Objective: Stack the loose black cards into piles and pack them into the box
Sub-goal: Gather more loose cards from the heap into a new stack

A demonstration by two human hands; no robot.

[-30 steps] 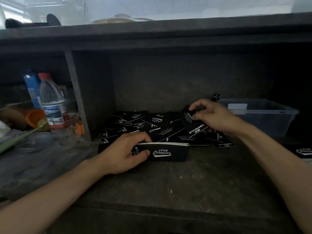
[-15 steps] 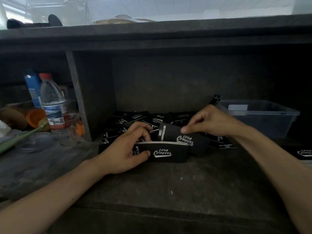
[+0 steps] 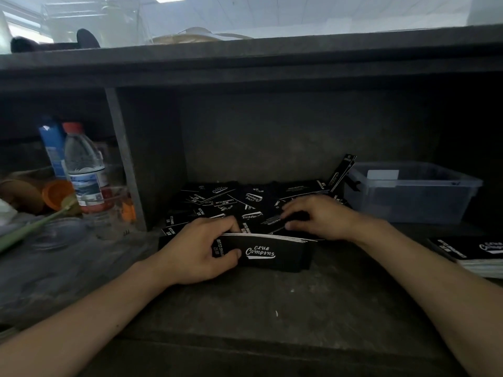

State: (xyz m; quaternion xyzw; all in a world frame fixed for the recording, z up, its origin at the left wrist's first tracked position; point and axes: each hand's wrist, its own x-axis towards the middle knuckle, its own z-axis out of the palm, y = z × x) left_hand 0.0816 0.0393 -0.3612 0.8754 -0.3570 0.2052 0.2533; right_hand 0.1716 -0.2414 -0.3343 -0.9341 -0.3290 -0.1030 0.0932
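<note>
A stack of black cards printed "Club Camping" stands on its long edge on the shelf floor. My left hand grips its left end, thumb in front and fingers over the top. Just behind the stack, my right hand pinches a single black card low over the pile. Several loose black cards lie scattered at the back of the shelf. The clear plastic box sits at the right, with one card leaning against its left wall.
Another flat pile of black cards lies at the far right edge. A shelf divider stands to the left; beyond it are a water bottle, a blue carton and orange items. The shelf top hangs low overhead.
My right hand picked a card from the loose pile, carried it left and down, and now holds it right behind the stack. My left hand stayed on the stack.
</note>
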